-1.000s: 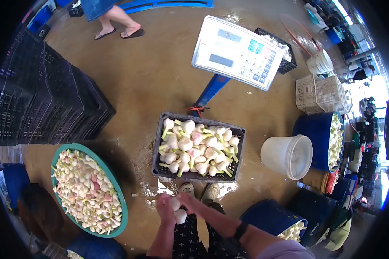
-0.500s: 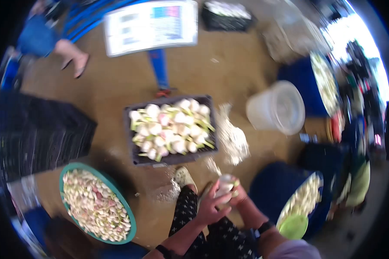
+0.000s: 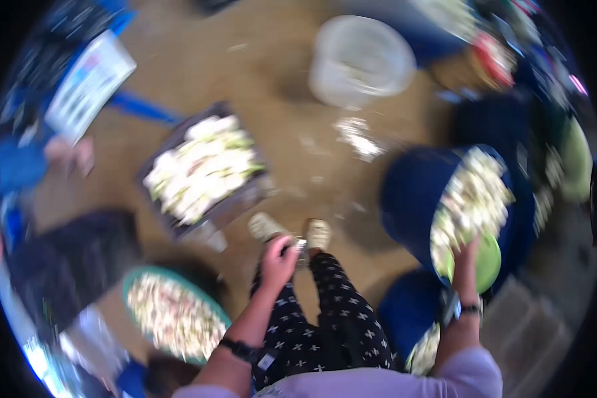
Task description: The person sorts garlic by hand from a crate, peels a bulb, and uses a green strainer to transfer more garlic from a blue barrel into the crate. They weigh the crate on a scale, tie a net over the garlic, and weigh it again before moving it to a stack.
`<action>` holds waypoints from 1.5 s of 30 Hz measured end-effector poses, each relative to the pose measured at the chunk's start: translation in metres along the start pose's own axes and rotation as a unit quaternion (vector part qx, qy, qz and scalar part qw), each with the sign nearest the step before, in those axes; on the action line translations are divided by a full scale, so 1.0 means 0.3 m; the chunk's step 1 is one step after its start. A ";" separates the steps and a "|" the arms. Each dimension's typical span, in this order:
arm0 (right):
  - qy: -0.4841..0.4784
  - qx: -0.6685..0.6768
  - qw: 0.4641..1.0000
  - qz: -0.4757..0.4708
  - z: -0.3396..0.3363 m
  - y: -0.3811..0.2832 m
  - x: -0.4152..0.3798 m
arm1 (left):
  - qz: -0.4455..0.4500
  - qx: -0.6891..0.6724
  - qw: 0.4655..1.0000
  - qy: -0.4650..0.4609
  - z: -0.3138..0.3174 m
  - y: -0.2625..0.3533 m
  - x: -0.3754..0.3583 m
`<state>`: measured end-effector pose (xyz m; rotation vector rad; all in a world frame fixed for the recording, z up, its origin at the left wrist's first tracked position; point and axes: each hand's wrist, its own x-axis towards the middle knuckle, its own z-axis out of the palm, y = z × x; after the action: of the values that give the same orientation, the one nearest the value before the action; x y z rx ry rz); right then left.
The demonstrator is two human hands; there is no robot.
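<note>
My left hand [image 3: 278, 262] is curled in front of my legs, round something small and dark that blur keeps me from making out. Over on the right, my right hand [image 3: 465, 253] reaches to the edge of the garlic bulbs [image 3: 474, 199] heaped in a blue barrel [image 3: 408, 192]. Its fingers are smeared by motion. A light green bowl [image 3: 488, 262] sits beside that hand, against the barrel's rim. Ahead to the left stands a dark crate [image 3: 235, 207] full of garlic bulbs with green stems [image 3: 202, 169].
A teal tub [image 3: 134, 277] of garlic pieces stands at lower left, near dark stacked crates [image 3: 79, 255]. A translucent white bucket [image 3: 325, 73] is ahead. Another blue tub [image 3: 398, 302] lies close on my right. A sign board [image 3: 89, 83] and a person's leg [image 3: 79, 156] are at far left.
My view has turned right. My hands, together on garlic bulbs before, are now apart; the right has gone out to the blue barrel, and the left stays before my legs.
</note>
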<state>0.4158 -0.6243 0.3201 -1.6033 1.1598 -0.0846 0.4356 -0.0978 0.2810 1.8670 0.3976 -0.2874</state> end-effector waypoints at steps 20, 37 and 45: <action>-0.377 -0.484 0.754 -0.234 1.713 0.019 -0.635 | -0.260 -0.020 0.893 0.368 -0.667 -0.493 0.222; -0.336 -0.541 0.688 -0.346 1.975 0.106 -0.607 | -0.214 0.171 0.934 0.228 -0.785 -0.571 0.539; -0.235 -0.409 0.794 -0.383 2.114 0.076 -0.498 | -0.250 0.344 0.892 0.156 -0.882 -0.535 0.641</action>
<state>0.6956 -0.0689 0.1242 -2.5945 0.0420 0.3260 0.5461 0.2249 0.1530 2.4949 1.1221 -0.5257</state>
